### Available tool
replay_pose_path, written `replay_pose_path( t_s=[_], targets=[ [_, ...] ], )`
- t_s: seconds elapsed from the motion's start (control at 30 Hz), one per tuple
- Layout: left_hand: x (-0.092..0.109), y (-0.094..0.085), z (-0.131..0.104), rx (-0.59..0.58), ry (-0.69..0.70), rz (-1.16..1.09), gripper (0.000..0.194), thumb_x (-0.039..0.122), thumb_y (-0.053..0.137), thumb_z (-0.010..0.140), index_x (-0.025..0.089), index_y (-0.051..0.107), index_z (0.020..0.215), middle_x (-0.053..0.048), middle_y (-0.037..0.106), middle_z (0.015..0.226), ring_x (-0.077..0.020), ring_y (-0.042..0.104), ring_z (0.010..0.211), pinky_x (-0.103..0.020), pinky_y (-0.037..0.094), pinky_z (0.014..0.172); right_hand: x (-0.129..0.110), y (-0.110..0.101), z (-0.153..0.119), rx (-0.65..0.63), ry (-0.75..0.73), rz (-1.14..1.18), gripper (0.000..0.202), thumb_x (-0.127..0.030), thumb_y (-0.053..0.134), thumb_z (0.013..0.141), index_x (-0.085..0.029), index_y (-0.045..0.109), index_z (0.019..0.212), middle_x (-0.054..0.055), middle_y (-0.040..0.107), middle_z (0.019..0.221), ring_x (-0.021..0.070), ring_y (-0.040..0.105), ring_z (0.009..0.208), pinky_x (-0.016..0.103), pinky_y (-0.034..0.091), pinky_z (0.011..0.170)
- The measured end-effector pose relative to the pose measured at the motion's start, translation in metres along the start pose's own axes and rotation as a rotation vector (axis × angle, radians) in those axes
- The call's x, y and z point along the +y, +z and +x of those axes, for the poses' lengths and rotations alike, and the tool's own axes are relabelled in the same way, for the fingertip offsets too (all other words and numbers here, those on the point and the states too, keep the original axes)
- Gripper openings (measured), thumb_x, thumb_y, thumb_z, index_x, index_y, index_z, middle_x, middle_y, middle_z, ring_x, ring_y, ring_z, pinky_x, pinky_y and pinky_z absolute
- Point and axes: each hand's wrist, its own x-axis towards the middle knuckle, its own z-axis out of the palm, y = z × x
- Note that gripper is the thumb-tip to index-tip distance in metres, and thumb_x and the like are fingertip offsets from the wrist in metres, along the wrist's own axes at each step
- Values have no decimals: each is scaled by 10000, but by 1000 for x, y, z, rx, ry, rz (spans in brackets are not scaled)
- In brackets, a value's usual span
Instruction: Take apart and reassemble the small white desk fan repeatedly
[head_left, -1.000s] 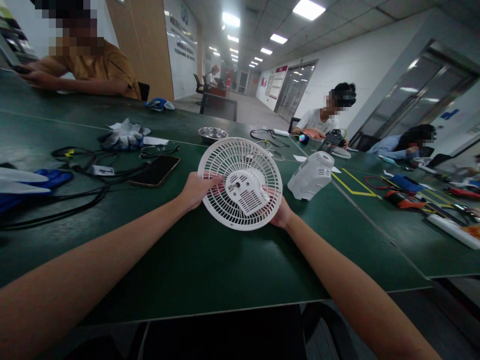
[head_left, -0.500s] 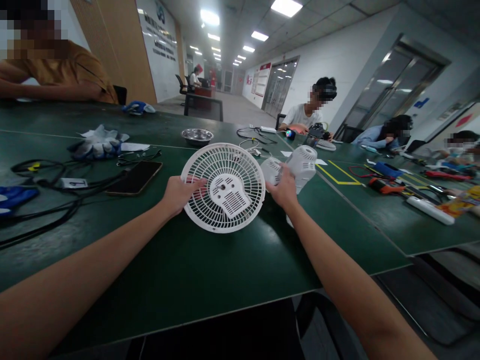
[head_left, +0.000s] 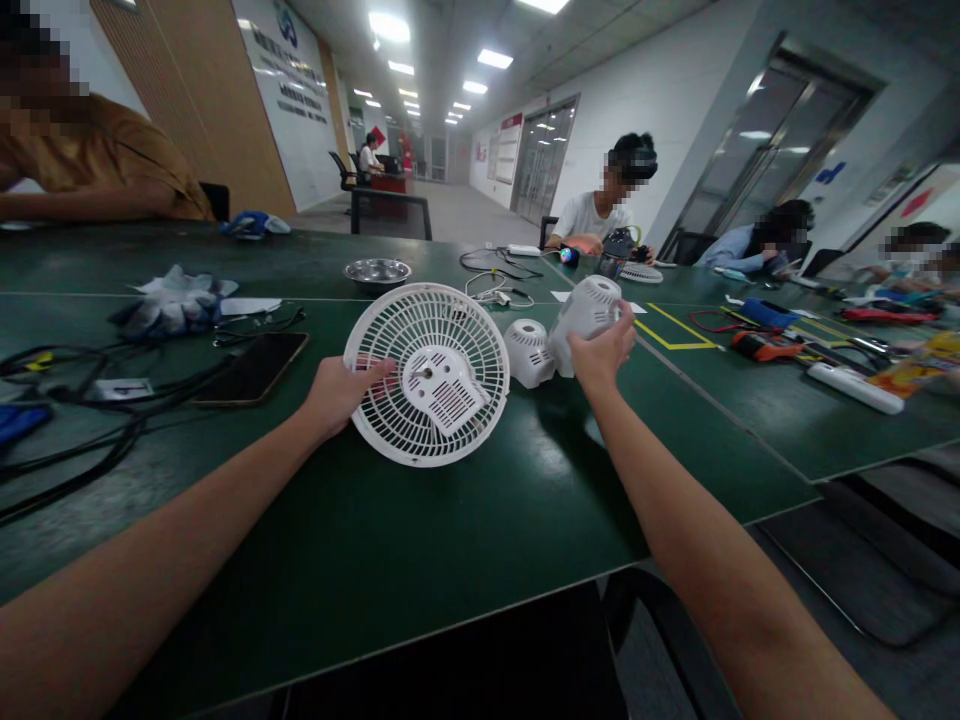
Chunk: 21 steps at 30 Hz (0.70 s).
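Observation:
A round white fan grille [head_left: 427, 375] with a slotted centre plate is tilted toward me above the green table [head_left: 420, 550]. My left hand [head_left: 341, 393] grips its left rim, thumb on the near face and fingers behind the bars. To the right of the grille, my right hand [head_left: 604, 350] is wrapped around a white vented plastic housing [head_left: 583, 312], apart from the grille. A smaller white vented cover [head_left: 529, 352] stands between the grille and the housing. Whether the cover touches the housing I cannot tell.
A metal bowl [head_left: 377, 272] sits behind the grille. At left lie a phone [head_left: 255, 368], black cables [head_left: 139, 420] and work gloves [head_left: 176, 300]. A multimeter [head_left: 766, 345] and a white power strip [head_left: 855, 388] are at right. Several people sit around the table.
My right hand has left the grille's right edge and moved right onto the white housing. The smaller cover now shows fully. My left hand still holds the grille. The view has shifted slightly.

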Motion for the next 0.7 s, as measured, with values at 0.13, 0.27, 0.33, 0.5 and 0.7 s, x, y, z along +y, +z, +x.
replay_pose_path(
  t_s=[0.13, 0.27, 0.33, 0.5, 0.7],
  targets=[
    [-5, -2, 5, -19, -6, -38, 199, 236, 821, 748, 134, 741, 900, -83, 779, 808, -232, 753, 705, -363, 631, 668, 29, 16, 1, -171, 236, 92, 897, -343, 784, 594, -226, 338, 1363, 130, 615, 1215, 336, 621, 1106, 523, 448, 1019],
    [-9, -4, 9, -51, 5, -51, 203, 240, 825, 751, 148, 749, 915, -93, 787, 865, -237, 759, 748, -368, 632, 694, 40, 24, -1, -176, 281, 75, 818, -394, 836, 535, -227, 441, 1232, 127, 658, 1181, 337, 643, 1095, 480, 470, 999],
    [-8, -4, 8, -53, 3, -42, 189, 242, 820, 758, 149, 750, 907, -93, 786, 856, -236, 758, 744, -370, 630, 701, 39, 24, 1, -128, 274, 77, 800, -408, 842, 534, -229, 458, 1213, 128, 671, 1169, 331, 653, 1077, 481, 474, 993],
    [6, 2, -4, -25, -24, -40, 113, 190, 790, 782, 136, 744, 870, -83, 776, 809, -218, 748, 706, -362, 621, 707, 22, 13, 9, 26, 175, 139, 792, -465, 821, 587, -206, 454, 1239, 97, 698, 1061, 294, 680, 977, 437, 500, 928],
    [8, 2, -7, -68, -18, -71, 159, 184, 793, 782, 129, 738, 921, -89, 780, 830, -220, 752, 728, -363, 626, 711, -10, 3, -1, -6, 1, 288, 762, -490, 778, 649, -190, 434, 1260, 102, 696, 1058, 255, 688, 899, 385, 522, 832]
  ],
)
